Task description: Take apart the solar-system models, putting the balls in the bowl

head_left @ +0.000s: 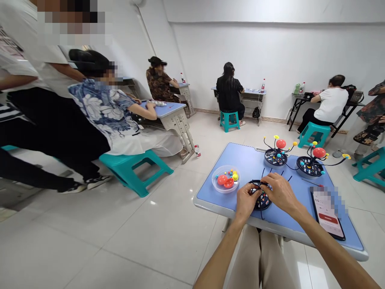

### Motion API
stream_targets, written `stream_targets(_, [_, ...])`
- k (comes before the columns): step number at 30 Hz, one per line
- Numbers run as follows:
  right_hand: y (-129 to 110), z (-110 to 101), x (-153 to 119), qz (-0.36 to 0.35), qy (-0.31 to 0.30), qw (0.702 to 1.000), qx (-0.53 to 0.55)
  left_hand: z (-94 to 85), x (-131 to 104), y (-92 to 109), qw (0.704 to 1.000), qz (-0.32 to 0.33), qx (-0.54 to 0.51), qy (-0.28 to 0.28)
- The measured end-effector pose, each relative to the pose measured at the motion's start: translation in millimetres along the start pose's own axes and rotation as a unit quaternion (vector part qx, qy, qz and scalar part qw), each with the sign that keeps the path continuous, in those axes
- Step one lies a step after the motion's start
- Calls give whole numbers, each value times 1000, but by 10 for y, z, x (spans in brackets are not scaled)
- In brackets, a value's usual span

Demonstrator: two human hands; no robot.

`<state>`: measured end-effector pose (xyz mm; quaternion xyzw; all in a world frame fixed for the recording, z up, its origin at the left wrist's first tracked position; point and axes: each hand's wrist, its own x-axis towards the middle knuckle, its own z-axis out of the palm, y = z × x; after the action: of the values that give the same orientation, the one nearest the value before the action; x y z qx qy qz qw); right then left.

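Note:
A round black planet-model base [263, 202] with printed pictures is tilted up near the table's front edge. My left hand [247, 200] pinches a black part at its upper left. From the other side my right hand [279, 190] is closed with bent fingers on the black part at the top; the fingers cover what exactly is gripped. Several thin black rods [290, 178] lie just behind my hands. To the left, a clear round tub [214, 184] holds red half-shells [222, 180] and small yellow, blue and orange balls.
Two assembled planet models [274, 159] [309, 166] stand at the table's back right. A screwdriver [313, 183] and a phone [327, 218] lie to the right on the blue table [237, 154]. Other people sit at desks around; two stand at left. A green stool [136, 168] and a bottle [197, 151] are on the floor.

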<state>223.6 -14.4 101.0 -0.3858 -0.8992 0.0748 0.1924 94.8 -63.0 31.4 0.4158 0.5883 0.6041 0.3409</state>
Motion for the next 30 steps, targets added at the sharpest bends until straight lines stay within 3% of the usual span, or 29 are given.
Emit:
stream_targets(4, [-13,-162,76,-9,28,999,45,4,-5,-14,1000,1,-7,9])
stream_targets(8, [-92,-338,354,-25,38,993,108,0,-14,-9,1000,-4,-1,7])
stream_targets(11, [-182,-348,661,-18,-26,981,191,-7,-18,2,1000,-15,-2,2])
stream_targets(16, [-302,-169,1016,22,-146,943,298,-75,-61,11,999,-24,-36,6])
stream_targets(19, [-368,-123,1008,4,-153,943,294,-186,-161,43,999,4,-43,31])
stream_targets(24, [-492,-213,776,-73,-115,960,245,-385,-320,146,994,51,-20,97])
stream_targets(30, [-576,-222,511,-184,-96,963,172,-473,-321,378,981,34,-143,124])
